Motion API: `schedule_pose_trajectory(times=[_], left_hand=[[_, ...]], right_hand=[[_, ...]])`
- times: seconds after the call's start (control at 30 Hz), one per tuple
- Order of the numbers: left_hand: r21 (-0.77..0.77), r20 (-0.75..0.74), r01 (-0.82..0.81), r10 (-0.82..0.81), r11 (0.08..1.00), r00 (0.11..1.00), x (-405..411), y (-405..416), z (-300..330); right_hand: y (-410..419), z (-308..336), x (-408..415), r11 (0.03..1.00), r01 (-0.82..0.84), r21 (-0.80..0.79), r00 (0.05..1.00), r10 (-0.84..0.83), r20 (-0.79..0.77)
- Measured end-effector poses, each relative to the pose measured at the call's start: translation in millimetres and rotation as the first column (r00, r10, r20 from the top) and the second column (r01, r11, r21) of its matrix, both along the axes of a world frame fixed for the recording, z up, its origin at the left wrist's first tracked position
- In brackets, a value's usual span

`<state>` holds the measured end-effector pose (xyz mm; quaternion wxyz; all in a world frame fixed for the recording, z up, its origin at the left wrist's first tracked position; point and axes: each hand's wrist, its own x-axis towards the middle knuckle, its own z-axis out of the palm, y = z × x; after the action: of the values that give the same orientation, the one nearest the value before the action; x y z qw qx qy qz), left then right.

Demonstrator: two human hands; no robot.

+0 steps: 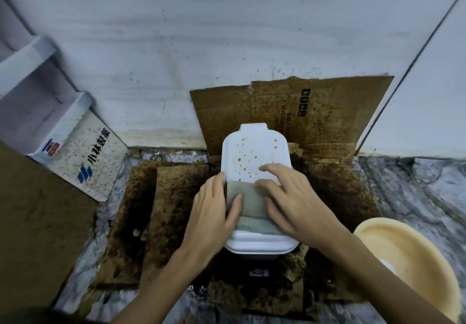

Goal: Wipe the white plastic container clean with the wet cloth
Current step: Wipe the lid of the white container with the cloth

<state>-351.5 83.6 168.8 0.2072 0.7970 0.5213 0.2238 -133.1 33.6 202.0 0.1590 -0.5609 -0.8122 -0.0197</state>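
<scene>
A white plastic container point(254, 147) stands in the middle on stained cardboard, its lid speckled with orange-brown drops. A grey-green wet cloth point(249, 200) lies flat across the near half of the lid. My left hand point(214, 207) rests on the container's left side with its thumb on the cloth. My right hand point(292, 197) lies on the cloth's right part with straight, spread fingers pressing down. The cloth's right edge is hidden under that hand.
Stained flattened cardboard point(327, 121) leans against the wall behind and covers the floor point(161, 210). A white printed box point(85, 157) stands at the left. A cream plastic basin point(408, 260) sits at the lower right. A brown board point(37, 222) fills the left edge.
</scene>
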Motion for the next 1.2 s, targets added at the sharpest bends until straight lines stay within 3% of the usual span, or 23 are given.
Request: schedule_pose_trajectory(times=[0.1, 0.2, 0.5, 0.77, 1.07, 1.2], left_hand=[[-0.089, 0.03, 0.101, -0.099, 0.991, 0.995, -8.9, -6.8, -7.4], [-0.185, 0.029, 0.159, -0.156, 0.97, 0.987, -15.3, -12.5, -17.6], [-0.193, -0.037, 0.249, -0.26, 0.949, 0.965, -20.0, -12.3, -30.2], [-0.241, -0.011, 0.243, -0.253, 0.94, 0.968, -21.6, -5.0, -34.8], [-0.209, 0.05, 0.228, -0.222, 0.951, 0.974, -21.8, -2.1, -38.4], [-0.187, -0.031, 0.223, -0.232, 0.957, 0.972, -20.6, -2.2, -38.6]], right_hand=[[11.5, -4.9, -3.6, 0.953, -0.191, -0.237, 0.978, 0.206, 0.04], [6.9, -17.7, -3.4, 0.95, -0.164, -0.267, 0.968, 0.207, 0.14], [-29.3, -30.7, -26.5, 0.954, 0.238, -0.183, 0.971, -0.234, 0.044], [4.4, -25.2, -42.2, 0.874, 0.42, -0.246, 0.906, -0.418, 0.062], [13.3, -23.7, -52.4, 0.93, 0.274, -0.246, 0.96, -0.247, 0.134], [-17.1, -24.9, -33.4, 0.947, 0.228, -0.226, 0.966, -0.191, 0.176]])
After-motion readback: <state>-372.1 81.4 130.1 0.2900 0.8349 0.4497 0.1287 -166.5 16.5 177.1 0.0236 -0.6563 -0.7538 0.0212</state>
